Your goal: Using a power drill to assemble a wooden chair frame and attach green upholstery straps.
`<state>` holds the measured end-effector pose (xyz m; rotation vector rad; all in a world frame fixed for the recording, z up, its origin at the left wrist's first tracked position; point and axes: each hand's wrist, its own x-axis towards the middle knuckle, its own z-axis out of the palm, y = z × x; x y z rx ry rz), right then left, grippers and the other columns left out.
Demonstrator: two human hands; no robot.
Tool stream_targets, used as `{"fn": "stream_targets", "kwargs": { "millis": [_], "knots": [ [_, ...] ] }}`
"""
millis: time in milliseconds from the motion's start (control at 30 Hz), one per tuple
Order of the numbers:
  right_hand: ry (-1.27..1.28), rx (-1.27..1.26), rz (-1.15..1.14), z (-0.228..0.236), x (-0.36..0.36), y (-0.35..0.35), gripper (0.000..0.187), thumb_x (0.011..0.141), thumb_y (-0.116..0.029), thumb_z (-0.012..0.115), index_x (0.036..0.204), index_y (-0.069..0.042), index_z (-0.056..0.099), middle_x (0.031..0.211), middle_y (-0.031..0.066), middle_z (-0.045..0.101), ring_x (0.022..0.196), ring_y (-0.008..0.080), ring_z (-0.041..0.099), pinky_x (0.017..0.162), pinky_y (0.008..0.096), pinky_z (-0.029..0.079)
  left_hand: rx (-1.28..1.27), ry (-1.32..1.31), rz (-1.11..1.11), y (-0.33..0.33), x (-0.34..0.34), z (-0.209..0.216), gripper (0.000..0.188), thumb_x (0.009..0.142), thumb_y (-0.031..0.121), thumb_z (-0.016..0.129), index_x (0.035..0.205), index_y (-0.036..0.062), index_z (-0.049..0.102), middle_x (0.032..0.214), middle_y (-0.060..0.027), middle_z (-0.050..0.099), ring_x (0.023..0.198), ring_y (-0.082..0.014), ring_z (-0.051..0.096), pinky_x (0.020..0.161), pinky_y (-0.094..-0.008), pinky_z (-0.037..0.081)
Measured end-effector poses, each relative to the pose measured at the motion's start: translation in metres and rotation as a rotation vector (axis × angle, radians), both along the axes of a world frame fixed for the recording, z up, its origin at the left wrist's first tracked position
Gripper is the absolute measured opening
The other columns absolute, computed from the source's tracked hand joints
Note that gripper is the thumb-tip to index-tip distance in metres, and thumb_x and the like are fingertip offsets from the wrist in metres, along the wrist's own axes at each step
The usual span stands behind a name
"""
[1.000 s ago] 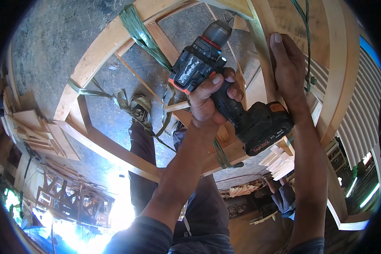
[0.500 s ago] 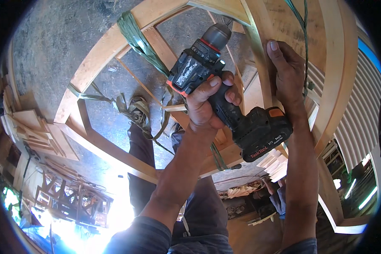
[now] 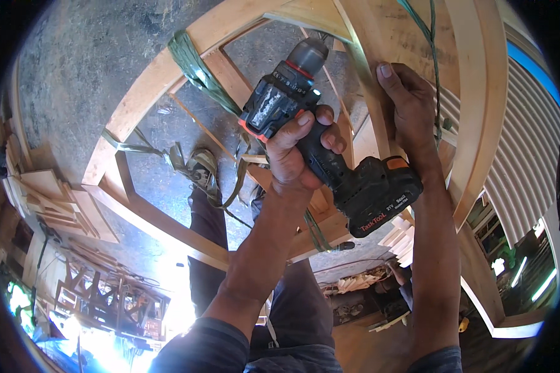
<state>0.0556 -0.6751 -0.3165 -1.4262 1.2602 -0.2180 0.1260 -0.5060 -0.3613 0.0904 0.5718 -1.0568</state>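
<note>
My left hand [image 3: 298, 152] grips the handle of a black and orange cordless drill [image 3: 280, 102]. Its chuck points up toward a curved pale wooden frame [image 3: 149, 99], and its battery block [image 3: 379, 193] hangs at the lower right. My right hand [image 3: 410, 112] lies flat with fingers extended against an upright board of the frame [image 3: 367, 74], just right of the drill's nose. A green strap [image 3: 196, 68] is wound around the frame's rail to the left of the drill.
A thin green cord [image 3: 426, 31] runs down past my right hand. My trouser legs and one shoe [image 3: 202, 165] stand on the grey concrete floor inside the frame. Cut wood pieces [image 3: 50, 199] are stacked at the left. A corrugated wall [image 3: 529, 155] rises at the right.
My right hand has slid slightly left and down along the board. The drill stays gripped in my left hand in nearly the same place, shifted a little left.
</note>
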Motion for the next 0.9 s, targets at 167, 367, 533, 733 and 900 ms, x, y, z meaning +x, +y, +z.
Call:
{"fn": "stream_targets", "kwargs": {
  "millis": [167,367,533,733,900],
  "knots": [
    [0.014,0.011,-0.002,0.004,0.0,-0.001,0.032,0.088,-0.027,0.073,0.097,0.003,0.07,0.078,0.0058,0.067,0.065,0.0084,0.053,0.061,0.0209,0.043,0.007,-0.026,-0.01,-0.002,0.001,0.002,0.052,0.087,0.012,0.06,0.136,0.0063,0.044,0.092,-0.0128,0.061,0.064,-0.0168,0.054,0.059,-0.0348,0.047],
    [-0.004,0.054,-0.036,0.007,0.005,0.002,0.032,0.088,-0.028,0.073,0.098,0.003,0.069,0.078,0.0052,0.066,0.065,0.0084,0.053,0.062,0.0205,0.042,-0.002,-0.001,-0.019,-0.003,0.003,0.001,0.054,0.086,0.012,0.06,0.137,0.0055,0.043,0.091,-0.0127,0.061,0.063,-0.0164,0.054,0.059,-0.0346,0.047],
    [0.034,0.017,0.002,0.01,0.006,0.001,0.032,0.089,-0.028,0.072,0.097,0.002,0.069,0.077,0.0045,0.066,0.066,0.0079,0.052,0.062,0.0207,0.042,0.0,-0.019,-0.032,-0.004,0.004,0.003,0.051,0.087,0.012,0.061,0.135,0.0056,0.046,0.091,-0.0116,0.061,0.064,-0.0161,0.053,0.059,-0.0343,0.047],
    [0.065,0.007,0.016,0.016,0.009,0.003,0.03,0.089,-0.029,0.072,0.096,0.001,0.07,0.078,0.0036,0.066,0.067,0.0077,0.053,0.063,0.0213,0.042,-0.083,0.045,-0.028,-0.005,0.005,0.001,0.045,0.087,0.013,0.061,0.129,0.0061,0.049,0.092,-0.0107,0.061,0.065,-0.016,0.053,0.059,-0.0338,0.047],
    [0.113,-0.028,-0.007,0.011,0.008,0.005,0.03,0.089,-0.03,0.072,0.094,0.0,0.071,0.079,0.0028,0.067,0.067,0.0077,0.053,0.062,0.0215,0.042,-0.085,0.042,-0.03,-0.005,0.004,-0.002,0.039,0.088,0.015,0.061,0.124,0.006,0.051,0.092,-0.01,0.061,0.066,-0.0156,0.053,0.059,-0.0334,0.047]
  ]
}}
